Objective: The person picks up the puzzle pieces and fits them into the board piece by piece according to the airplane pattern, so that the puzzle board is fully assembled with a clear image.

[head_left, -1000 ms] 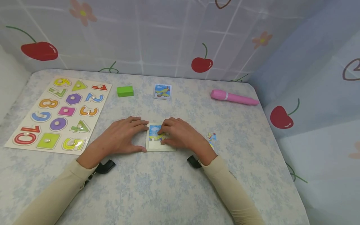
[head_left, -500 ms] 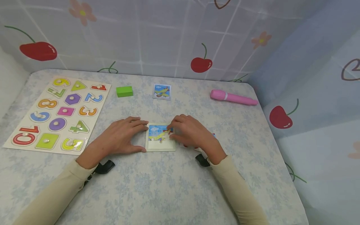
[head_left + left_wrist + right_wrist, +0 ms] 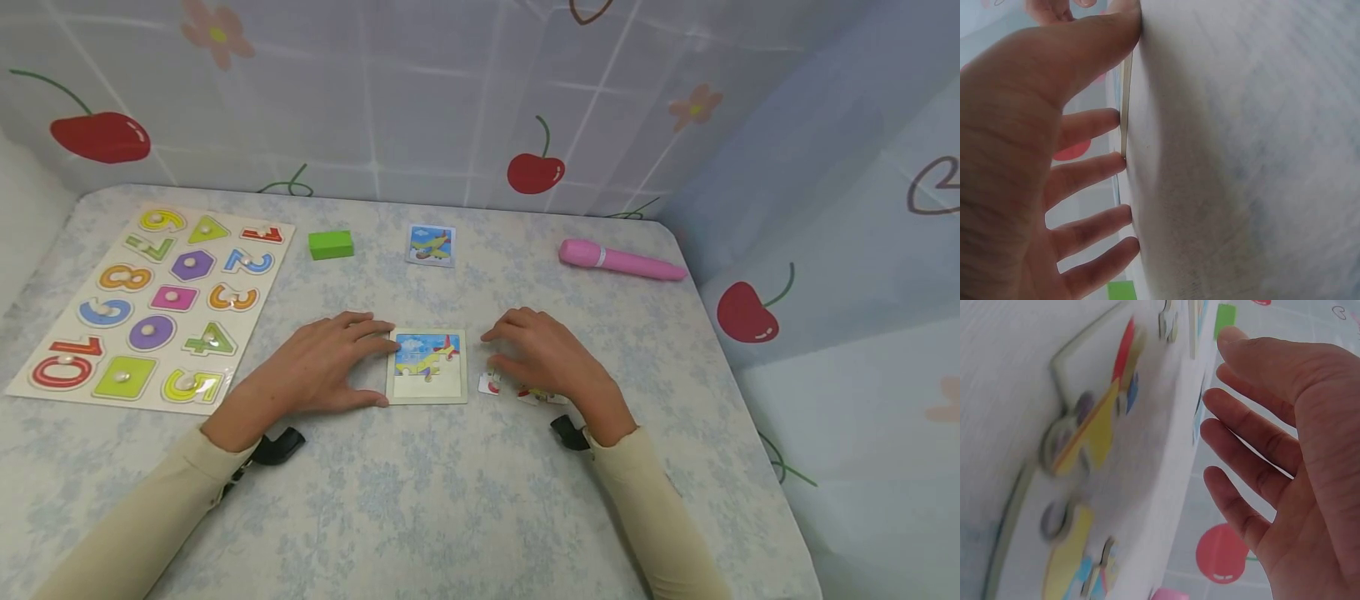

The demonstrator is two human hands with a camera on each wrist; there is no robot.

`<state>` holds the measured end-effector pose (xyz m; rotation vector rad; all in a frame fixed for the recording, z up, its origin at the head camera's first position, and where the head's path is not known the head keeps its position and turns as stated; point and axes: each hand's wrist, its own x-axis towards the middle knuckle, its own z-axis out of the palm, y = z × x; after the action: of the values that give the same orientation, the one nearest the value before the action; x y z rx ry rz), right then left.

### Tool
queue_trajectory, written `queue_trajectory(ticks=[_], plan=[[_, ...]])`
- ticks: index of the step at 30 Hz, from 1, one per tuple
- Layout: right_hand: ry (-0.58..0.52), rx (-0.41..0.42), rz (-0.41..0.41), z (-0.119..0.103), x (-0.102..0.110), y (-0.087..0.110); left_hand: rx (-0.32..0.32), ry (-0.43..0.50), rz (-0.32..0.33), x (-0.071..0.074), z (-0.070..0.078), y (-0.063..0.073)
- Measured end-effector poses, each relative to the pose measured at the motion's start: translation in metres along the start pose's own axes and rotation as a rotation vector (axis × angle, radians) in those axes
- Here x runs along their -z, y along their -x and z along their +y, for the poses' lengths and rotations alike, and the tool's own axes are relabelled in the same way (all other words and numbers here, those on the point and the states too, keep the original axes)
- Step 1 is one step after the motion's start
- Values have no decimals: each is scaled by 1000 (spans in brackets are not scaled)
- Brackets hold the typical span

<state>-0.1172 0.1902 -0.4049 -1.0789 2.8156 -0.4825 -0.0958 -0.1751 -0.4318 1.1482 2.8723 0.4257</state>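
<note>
A small square puzzle tray (image 3: 427, 392) lies flat, its upper half filled with joined pieces of an airplane picture; its lower part shows bare pale base. Against the tray's left edge rest the thumb and fingers of my left hand (image 3: 324, 363), spread and fairly straight; the left wrist view shows fingertips along the tray's thin side. My right hand (image 3: 546, 357) hovers right of the tray with relaxed, slightly bent fingers and holds nothing. Beneath it lie a loose puzzle piece (image 3: 489, 383) and more jigsaw pieces (image 3: 1094, 428), partly hidden by the hand in the head view.
Behind the tray lies an airplane picture card (image 3: 431, 245), with a green block (image 3: 331, 245) to its left. A number-and-shape board (image 3: 161, 333) covers the table's left side. At back right is a pink pen-shaped object (image 3: 622, 258). A printed curtain (image 3: 442, 100) hangs behind.
My right hand has let go of a piece at the tray's upper right and moved right, above the loose pieces. More of the airplane picture shows. My left hand stays at the tray's edge.
</note>
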Motion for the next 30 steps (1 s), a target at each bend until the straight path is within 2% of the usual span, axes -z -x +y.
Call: queue_trajectory(ticks=[5,15,26,30], plan=[[-7,-18,16,9,2,11,-1,-4,6,0,0,0],[-12,-121,10,26,9,34,3,-2,17,-1,0,1],[18,-157,19,46,7,61,12,11,11,-1,-1,0],[-5,-174,20,51,8,68,10,10,10,-1,-1,0]])
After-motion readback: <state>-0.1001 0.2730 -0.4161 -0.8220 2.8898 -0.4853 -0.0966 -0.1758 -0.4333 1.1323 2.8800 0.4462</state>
